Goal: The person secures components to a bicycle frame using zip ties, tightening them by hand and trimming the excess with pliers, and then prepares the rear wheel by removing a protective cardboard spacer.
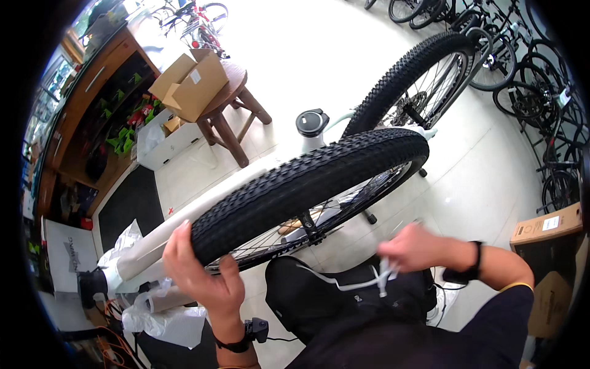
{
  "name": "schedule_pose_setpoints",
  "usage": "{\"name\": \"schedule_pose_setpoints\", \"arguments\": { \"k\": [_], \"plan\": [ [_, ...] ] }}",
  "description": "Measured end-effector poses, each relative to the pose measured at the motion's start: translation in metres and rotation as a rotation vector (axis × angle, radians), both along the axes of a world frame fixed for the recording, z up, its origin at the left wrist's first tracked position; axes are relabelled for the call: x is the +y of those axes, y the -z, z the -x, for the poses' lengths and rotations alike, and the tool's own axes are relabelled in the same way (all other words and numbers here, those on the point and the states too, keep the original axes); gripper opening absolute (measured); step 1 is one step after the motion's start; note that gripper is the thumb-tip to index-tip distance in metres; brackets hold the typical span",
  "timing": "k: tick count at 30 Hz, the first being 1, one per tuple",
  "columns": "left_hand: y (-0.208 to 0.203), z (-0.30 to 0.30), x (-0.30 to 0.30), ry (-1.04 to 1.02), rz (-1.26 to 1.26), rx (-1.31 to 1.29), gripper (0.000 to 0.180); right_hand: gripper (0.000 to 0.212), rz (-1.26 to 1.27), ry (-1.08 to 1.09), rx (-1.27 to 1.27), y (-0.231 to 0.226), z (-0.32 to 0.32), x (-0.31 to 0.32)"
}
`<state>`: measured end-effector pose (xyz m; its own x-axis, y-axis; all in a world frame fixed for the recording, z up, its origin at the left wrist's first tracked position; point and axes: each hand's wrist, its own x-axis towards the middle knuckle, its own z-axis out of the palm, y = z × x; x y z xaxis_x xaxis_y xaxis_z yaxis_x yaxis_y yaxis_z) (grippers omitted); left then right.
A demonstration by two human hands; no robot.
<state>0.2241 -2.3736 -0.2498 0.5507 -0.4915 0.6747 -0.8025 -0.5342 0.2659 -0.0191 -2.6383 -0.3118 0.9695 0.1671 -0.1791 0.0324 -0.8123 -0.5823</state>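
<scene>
A loose-looking bicycle wheel (307,169) with a knobby black tyre leans across the white bicycle frame (227,190) in front of me. My left hand (206,273) grips the tyre at its left end, thumb on the near side and fingers on the far side. The hub (312,229) and spokes face toward me. My right hand (415,247) is closed, apart from the wheel, above my lap near the white drawstring (382,280) of my black shorts. What it holds, if anything, is too small to tell. Behind, the frame carries its rear wheel (418,80).
A wooden stool (236,92) bears an open cardboard box (190,83) beyond the frame. Wooden shelving (92,111) lines the left. Plastic wrap (163,317) covers part of the frame at lower left. Several bicycles (528,86) stand at right, above stacked cartons (547,227).
</scene>
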Motion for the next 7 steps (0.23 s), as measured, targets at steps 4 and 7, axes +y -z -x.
{"name": "schedule_pose_setpoints", "arguments": {
  "k": [4, 7],
  "plan": [
    [-0.015, 0.000, -0.007, 0.067, 0.006, 0.015, 0.057, 0.022, 0.012, 0.479, -0.531, -0.153, -0.008, -0.062],
    [-0.023, 0.000, 0.000, 0.076, -0.045, 0.035, 0.052, 0.016, -0.019, 0.467, -0.783, -0.175, -0.063, -0.084]
  ]
}}
